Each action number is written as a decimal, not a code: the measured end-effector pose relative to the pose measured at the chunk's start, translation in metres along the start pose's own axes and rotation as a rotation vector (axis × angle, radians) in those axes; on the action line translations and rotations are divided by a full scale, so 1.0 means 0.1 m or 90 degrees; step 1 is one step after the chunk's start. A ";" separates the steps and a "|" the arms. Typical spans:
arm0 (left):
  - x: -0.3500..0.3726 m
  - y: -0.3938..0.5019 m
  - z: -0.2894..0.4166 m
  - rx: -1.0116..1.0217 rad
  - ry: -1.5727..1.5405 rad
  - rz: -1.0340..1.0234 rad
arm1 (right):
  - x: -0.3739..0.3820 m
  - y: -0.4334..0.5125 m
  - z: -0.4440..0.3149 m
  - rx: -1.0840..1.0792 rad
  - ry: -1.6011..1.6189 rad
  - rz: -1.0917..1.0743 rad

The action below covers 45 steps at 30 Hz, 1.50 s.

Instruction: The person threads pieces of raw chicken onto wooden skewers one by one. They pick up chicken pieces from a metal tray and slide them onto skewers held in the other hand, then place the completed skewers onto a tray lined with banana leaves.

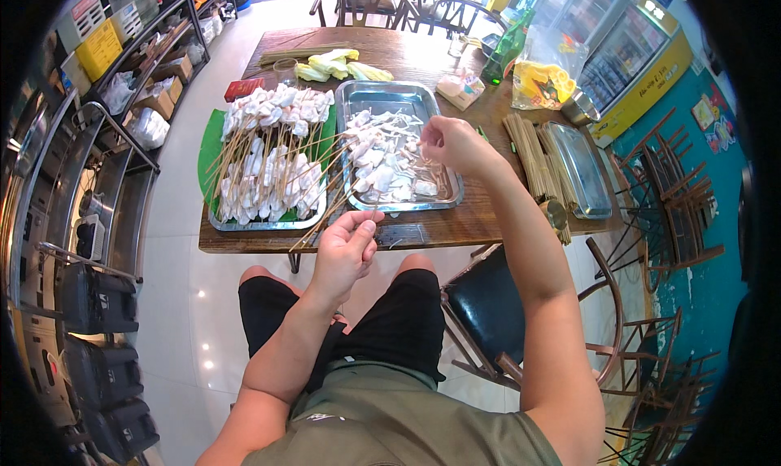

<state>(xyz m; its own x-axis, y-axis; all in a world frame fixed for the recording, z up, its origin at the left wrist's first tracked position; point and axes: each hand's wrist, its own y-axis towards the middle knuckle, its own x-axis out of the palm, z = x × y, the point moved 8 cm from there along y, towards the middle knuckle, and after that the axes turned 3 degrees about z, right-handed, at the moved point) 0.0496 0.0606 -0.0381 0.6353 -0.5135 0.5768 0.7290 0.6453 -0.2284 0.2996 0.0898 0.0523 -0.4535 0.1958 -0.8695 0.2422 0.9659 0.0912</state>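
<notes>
My left hand [348,249] is closed at the table's near edge, with thumb and forefinger pinched on a thin bamboo skewer [374,211], mostly hidden by the fingers. Over the right side of a steel tray [390,90] is my right hand [454,143], its fingers curled down at pale, white meat-like pieces [381,154]; whether it grips one is hidden. Left of that tray, a second metal tray [268,225] lined with green leaf [210,142] carries two rows of loaded skewers [274,179]. Several skewers rest across the gap between the trays.
Bundles of bare bamboo skewers [523,151] lie at the right, beside an upturned-looking steel tray [583,173] and a metal cup [554,214]. Behind stand a tissue pack [460,90], green bottle [507,48], plastic bag [543,75], cabbage leaves [338,65] and a glass [285,72].
</notes>
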 end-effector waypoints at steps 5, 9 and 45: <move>0.09 0.06 -0.02 0.006 0.020 -0.008 | 0.07 -0.03 0.01 0.056 0.355 -0.021; 0.15 0.11 -0.01 0.012 0.043 -0.015 | 0.25 -0.09 0.04 0.149 0.706 -0.039; 0.16 0.10 0.13 0.054 0.050 -0.021 | 0.02 -0.19 -0.33 -0.040 0.365 0.106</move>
<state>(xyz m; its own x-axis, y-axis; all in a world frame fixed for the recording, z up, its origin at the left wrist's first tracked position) 0.0639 0.0662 -0.0216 0.6318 -0.5759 0.5187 0.7277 0.6713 -0.1410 0.2654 0.0772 0.0646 -0.8087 0.3889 -0.4413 0.3070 0.9190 0.2473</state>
